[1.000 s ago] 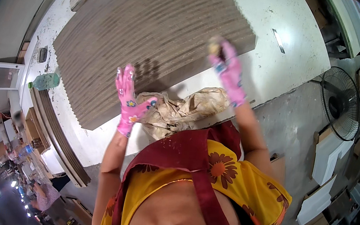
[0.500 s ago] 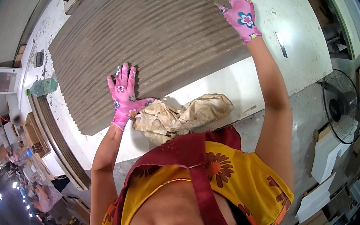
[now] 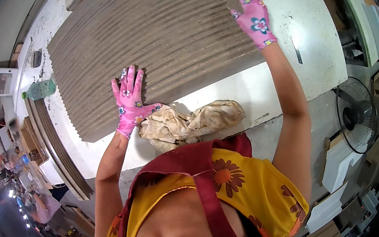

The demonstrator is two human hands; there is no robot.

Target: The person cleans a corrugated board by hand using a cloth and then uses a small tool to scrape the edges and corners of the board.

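A wide stack of long grey-brown strips (image 3: 148,33) lies across the white table, its top a field of parallel ridges. My left hand (image 3: 130,97), in a pink flowered glove, rests flat on the near edge of the stack with fingers spread. Against its thumb side sits a crumpled, stained cream cloth (image 3: 194,121). At the far right end of the stack is my right hand (image 3: 254,20), gloved alike, with fingers curled round a small flat brown-grey piece (image 3: 234,5). Whether that piece is sandpaper or a pad I cannot make out.
A thin metal blade (image 3: 296,50) lies on the white table (image 3: 319,44) at right. A green-tinted bottle (image 3: 40,90) and a small dark block (image 3: 37,58) are at the left edge. Beyond the table stands a black fan (image 3: 353,115); another person (image 3: 46,206) is far lower left.
My right hand has come slightly nearer along the end of the stack, still curled round the small piece. My left hand stays in place. The whole view has shifted a little.
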